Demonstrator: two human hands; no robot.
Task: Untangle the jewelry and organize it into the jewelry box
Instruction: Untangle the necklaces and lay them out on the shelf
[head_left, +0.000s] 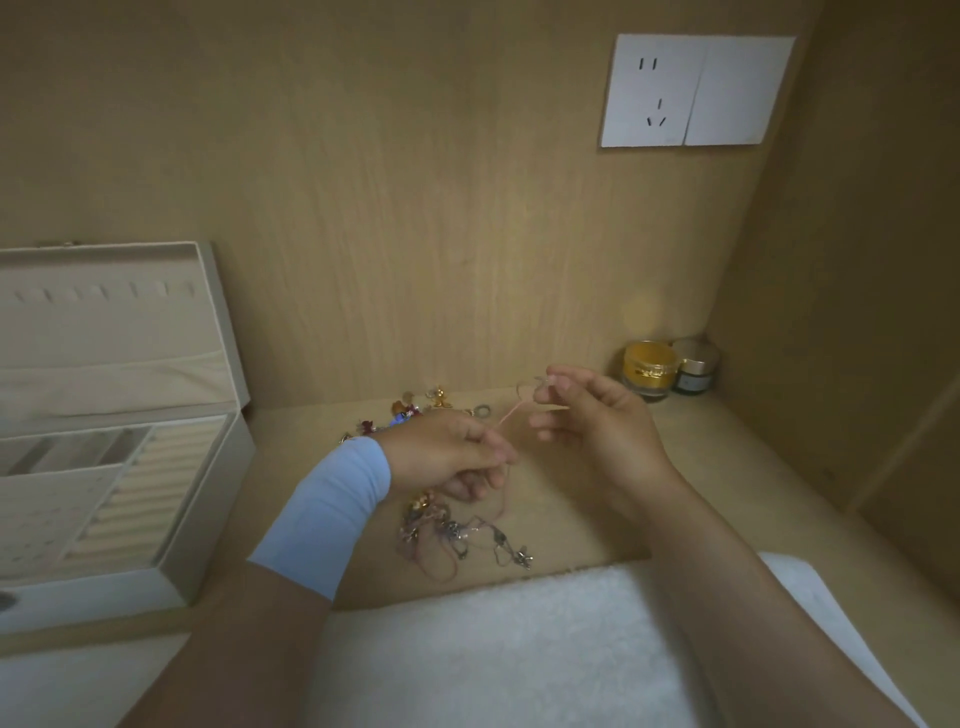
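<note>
The left hand (447, 457) and right hand (597, 421) each pinch a thin pink chain (511, 413), taut between them, its long axis slanting up toward the right hand, well right of the open beige jewelry box (208, 467). Its lower end blurs into the tangled heap of metal jewelry (457, 535).

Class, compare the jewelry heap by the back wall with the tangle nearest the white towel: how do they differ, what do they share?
The far heap is small, separate, colourful pieces; the near tangle is thin chains looped together with charms. The far heap lies behind the left hand; the near tangle lies below it, by the towel. Both rest on the wooden surface, outside the jewelry box.
</note>
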